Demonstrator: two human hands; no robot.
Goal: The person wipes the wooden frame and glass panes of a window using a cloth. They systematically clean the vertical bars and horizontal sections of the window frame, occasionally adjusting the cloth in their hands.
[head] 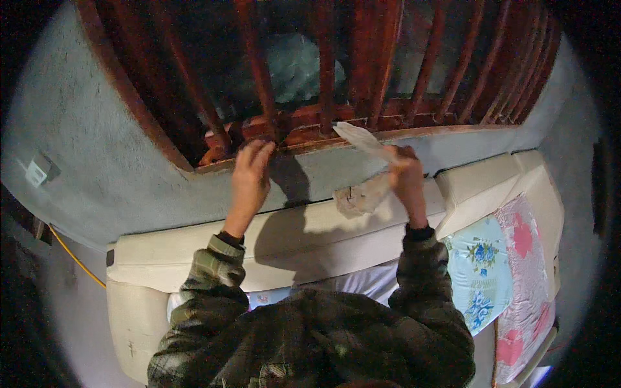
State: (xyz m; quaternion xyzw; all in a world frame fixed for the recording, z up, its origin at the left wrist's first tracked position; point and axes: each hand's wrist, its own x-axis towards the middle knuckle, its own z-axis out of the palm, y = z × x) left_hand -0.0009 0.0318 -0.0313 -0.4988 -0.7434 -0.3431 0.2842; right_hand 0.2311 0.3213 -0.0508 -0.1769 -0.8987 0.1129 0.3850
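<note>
My right hand (406,177) grips a crumpled pale cloth (361,138). One end points up to the lower edge of the wooden window frame (417,131), and the other, stained part hangs below my fist over the sofa back. My left hand (252,172) is raised at the window's lower rail, with its fingertips at the foot of a reddish-brown wooden bar (259,82). Whether those fingers grasp anything is hidden by the back of the hand. Dark glass (296,68) shows behind the bars.
A cream sofa (339,220) runs along the grey wall (97,160) under the window. On its right part lie a light-blue floral cover (480,266) and a pink-and-white one (521,271). A wall socket (39,170) and a yellow cable (73,254) are at left.
</note>
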